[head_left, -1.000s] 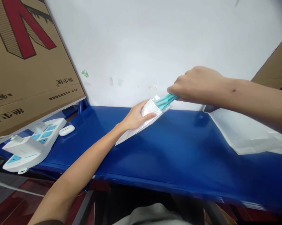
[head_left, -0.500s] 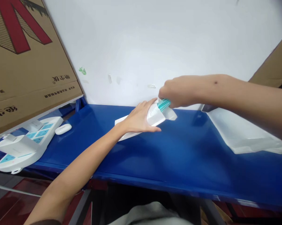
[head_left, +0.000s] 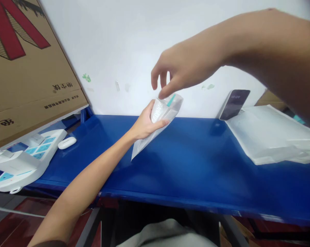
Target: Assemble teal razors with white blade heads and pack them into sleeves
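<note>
My left hand (head_left: 149, 124) is wrapped around a thin white translucent plastic bag (head_left: 155, 128). The bag is tilted, its mouth up and to the right, its lower corner close to the blue table. Inside its mouth shows the teal edge of an item (head_left: 171, 100), mostly hidden by the bag, so its kind is unclear. Just above the mouth hovers my right hand (head_left: 176, 70), fingers bent and apart, with nothing visible in them. Its thumb tip is close to the bag's upper edge; whether it touches I cannot tell.
On the blue table (head_left: 196, 171), a stack of white bags (head_left: 270, 133) lies at right, beside a phone (head_left: 234, 104) leaning upright. At left are a white power strip (head_left: 45, 156) with chargers, a small white case (head_left: 67, 142) and a large cardboard box (head_left: 28, 79). A white wall stands behind.
The teal bundle that my right hand gripped has gone down into the bag. My right hand has let go and risen. The bag has tilted more upright in my left hand.
</note>
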A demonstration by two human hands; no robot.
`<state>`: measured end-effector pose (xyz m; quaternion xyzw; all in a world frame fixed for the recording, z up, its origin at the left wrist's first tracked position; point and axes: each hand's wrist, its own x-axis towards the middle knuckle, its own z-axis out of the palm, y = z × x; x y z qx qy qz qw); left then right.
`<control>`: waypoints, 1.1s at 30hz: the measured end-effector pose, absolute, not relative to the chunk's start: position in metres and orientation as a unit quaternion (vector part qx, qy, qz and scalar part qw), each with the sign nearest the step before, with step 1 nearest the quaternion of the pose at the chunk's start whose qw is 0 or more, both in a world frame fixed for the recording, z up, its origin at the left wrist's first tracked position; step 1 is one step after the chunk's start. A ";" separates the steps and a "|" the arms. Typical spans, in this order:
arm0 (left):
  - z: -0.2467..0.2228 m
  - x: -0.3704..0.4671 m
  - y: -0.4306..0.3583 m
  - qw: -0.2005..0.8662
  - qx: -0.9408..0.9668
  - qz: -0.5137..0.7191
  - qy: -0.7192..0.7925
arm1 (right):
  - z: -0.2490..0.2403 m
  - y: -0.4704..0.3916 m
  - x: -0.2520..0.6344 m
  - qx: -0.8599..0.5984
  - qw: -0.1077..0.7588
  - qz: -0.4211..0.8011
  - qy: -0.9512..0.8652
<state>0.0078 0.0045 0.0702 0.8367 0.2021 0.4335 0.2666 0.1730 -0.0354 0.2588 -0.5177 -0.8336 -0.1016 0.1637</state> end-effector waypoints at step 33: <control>0.017 0.092 0.103 0.042 0.916 0.049 0.395 | 0.052 -0.039 0.346 -0.603 0.259 0.025 -0.754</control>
